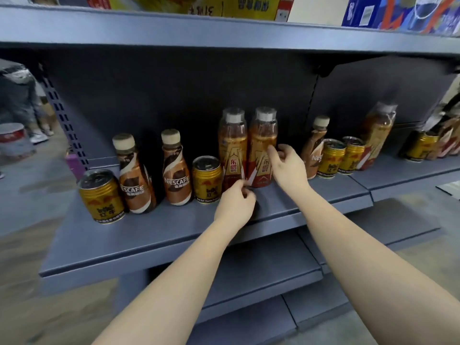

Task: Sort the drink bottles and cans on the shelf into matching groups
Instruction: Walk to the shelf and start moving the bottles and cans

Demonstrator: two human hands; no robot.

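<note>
Two tall orange energy-drink bottles (232, 148) (262, 143) stand side by side at the middle of the grey shelf (154, 235). My right hand (287, 170) touches the right one's label with its fingertips, the other fingers loosely curled. My left hand (236, 201) hovers at the base of the left one, fingers loosely curled, holding nothing. To the left stand a gold can (207, 179), two Nescafe bottles (176, 170) (135, 176) and another gold can (102, 195). To the right stand a Nescafe bottle (314, 150), two gold cans (331, 159) (352, 156) and an orange bottle (377, 138).
More cans and bottles (423, 145) stand on the neighbouring shelf section at the far right. Cartons (249, 6) sit on the shelf above. Lower shelves (261, 275) jut out beneath my arms. A person (20, 95) stands in the aisle at the left, near a bucket (15, 140).
</note>
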